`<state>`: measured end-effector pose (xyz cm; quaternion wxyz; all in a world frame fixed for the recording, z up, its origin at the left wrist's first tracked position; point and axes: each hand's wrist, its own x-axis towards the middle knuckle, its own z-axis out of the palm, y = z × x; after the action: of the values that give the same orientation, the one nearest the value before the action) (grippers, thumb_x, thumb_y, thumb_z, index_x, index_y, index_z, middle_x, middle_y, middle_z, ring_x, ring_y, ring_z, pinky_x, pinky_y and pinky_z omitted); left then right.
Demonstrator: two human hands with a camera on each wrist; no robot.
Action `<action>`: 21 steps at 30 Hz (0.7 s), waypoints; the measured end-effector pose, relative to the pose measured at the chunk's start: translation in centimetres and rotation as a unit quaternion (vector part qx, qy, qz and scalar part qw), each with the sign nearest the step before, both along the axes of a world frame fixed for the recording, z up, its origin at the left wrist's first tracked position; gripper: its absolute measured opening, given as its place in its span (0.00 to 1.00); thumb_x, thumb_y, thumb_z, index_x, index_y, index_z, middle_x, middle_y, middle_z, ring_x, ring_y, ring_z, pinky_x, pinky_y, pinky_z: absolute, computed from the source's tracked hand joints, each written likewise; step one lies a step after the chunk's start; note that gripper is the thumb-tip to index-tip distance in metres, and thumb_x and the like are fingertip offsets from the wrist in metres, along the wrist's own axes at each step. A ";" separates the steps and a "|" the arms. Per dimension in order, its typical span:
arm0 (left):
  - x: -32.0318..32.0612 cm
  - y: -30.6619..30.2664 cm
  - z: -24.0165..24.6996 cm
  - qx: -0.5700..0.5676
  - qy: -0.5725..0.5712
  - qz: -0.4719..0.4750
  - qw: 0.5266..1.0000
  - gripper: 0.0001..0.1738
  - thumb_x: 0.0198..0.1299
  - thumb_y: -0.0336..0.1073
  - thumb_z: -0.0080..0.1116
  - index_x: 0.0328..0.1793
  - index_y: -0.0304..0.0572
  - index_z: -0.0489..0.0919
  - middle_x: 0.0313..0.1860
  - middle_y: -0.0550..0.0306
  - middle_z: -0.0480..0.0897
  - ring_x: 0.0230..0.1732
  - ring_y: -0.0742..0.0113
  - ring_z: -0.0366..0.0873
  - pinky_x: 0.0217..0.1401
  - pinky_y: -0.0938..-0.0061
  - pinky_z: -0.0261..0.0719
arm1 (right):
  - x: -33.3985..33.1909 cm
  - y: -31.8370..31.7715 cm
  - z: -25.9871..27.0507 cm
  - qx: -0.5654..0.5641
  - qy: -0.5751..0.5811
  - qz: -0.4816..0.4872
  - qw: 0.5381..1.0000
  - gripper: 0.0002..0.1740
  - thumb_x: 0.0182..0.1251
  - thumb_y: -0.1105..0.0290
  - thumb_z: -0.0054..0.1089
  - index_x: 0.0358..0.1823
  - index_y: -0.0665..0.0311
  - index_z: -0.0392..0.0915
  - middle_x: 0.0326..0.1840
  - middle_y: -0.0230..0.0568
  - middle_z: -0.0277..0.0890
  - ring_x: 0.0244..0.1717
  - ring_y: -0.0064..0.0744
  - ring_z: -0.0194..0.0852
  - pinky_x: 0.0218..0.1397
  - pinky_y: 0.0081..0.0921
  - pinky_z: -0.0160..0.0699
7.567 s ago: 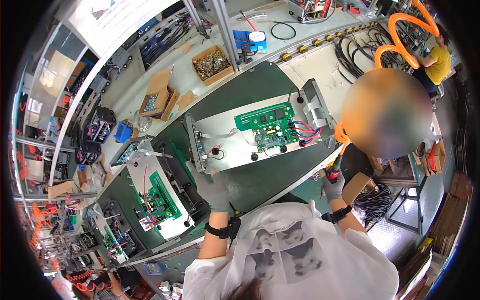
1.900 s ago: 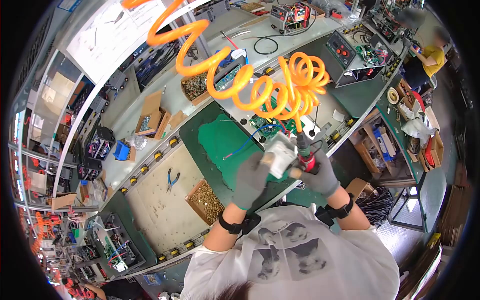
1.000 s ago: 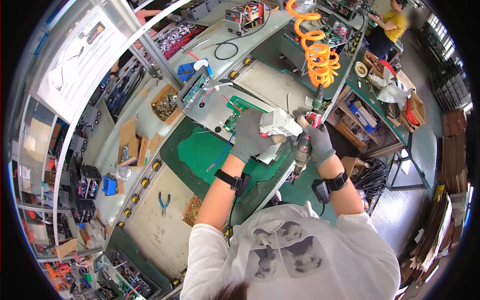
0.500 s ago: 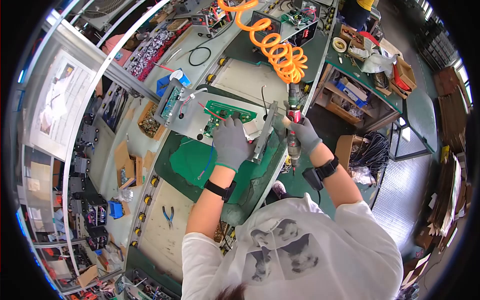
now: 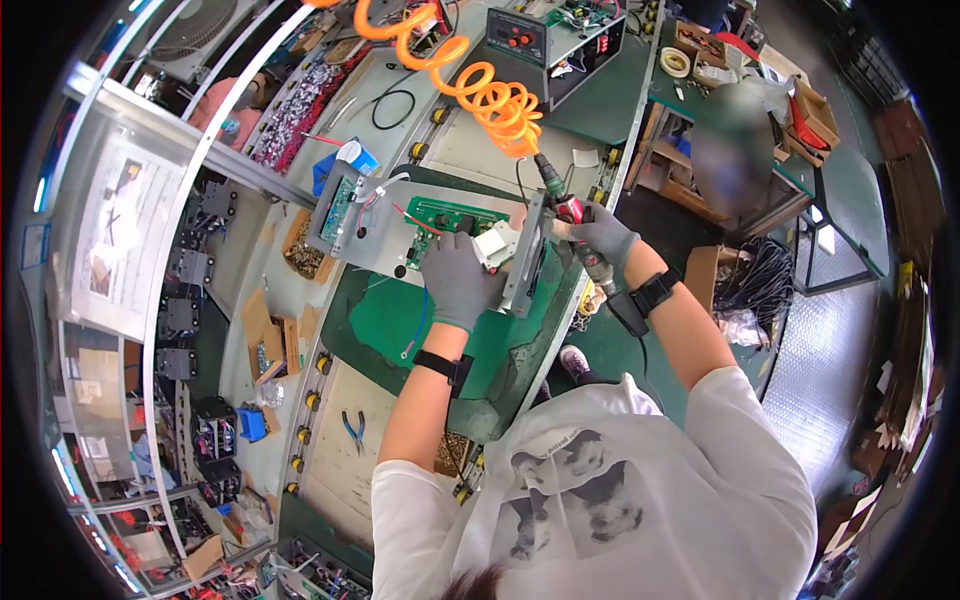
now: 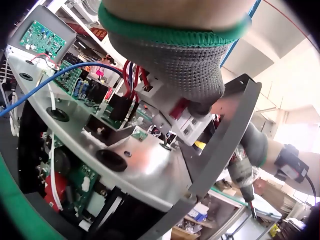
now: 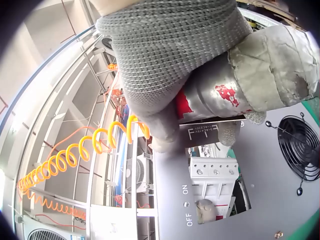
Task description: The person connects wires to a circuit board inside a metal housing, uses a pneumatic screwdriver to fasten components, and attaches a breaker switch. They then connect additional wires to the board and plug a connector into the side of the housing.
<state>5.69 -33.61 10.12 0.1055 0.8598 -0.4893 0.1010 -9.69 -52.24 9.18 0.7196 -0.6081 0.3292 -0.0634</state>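
Note:
My gloved left hand [image 5: 455,280] reaches into an open welder chassis [image 5: 385,250] and holds a white circuit breaker [image 5: 493,243] behind the grey end panel [image 5: 530,262]. In the right wrist view the breaker [image 7: 214,172] shows through the panel's rectangular cutout, beside the ON and OFF marks, with a left fingertip below it. My gloved right hand [image 5: 605,238] grips a taped air screwdriver [image 5: 596,266] outside that panel. The tool lies across the palm, its bit pointing down and away from the panel in the left wrist view. Right fingers also touch the panel's edge.
An orange coiled air hose [image 5: 500,110] runs to the screwdriver. Pliers [image 5: 354,430] and a box of brass parts [image 5: 452,455] lie on the left of the bench. Another welder [image 5: 545,50] stands beyond. A loose blue wire [image 5: 424,312] hangs from the chassis.
The left hand has lowered the circuit breaker from in front of the body into the chassis, behind the end panel. The right hand, keeping the screwdriver, has come to the panel's outer side.

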 end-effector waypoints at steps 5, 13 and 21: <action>-0.7 -0.7 -2.2 -0.014 -0.011 0.067 0.998 0.28 0.34 0.48 0.71 0.38 0.40 0.74 0.39 0.49 0.75 0.45 0.50 0.75 0.46 0.58 0.72 | 0.2 -0.2 0.1 0.008 0.016 0.030 0.999 0.23 0.51 0.59 0.74 0.42 0.64 0.73 0.28 0.35 0.76 0.25 0.22 0.74 0.26 0.22 0.72; -0.8 -0.3 -1.7 -0.013 -0.024 0.085 0.996 0.27 0.33 0.47 0.73 0.37 0.42 0.73 0.39 0.51 0.74 0.43 0.50 0.74 0.44 0.55 0.72 | 0.3 -0.1 -0.4 0.006 0.017 0.003 1.000 0.27 0.45 0.61 0.78 0.41 0.64 0.73 0.31 0.35 0.76 0.28 0.23 0.75 0.31 0.23 0.74; -0.6 0.5 -2.4 -0.023 -0.012 0.096 0.995 0.27 0.34 0.48 0.71 0.38 0.42 0.73 0.38 0.51 0.75 0.43 0.49 0.73 0.43 0.55 0.72 | 0.5 0.1 -2.6 0.008 -0.029 0.005 1.000 0.23 0.47 0.60 0.76 0.39 0.62 0.73 0.26 0.31 0.74 0.23 0.20 0.70 0.24 0.20 0.68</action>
<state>5.13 -33.09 7.68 0.1092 0.8989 -0.4033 0.1316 -9.19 -52.11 6.62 0.7340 -0.6018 0.3059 -0.0743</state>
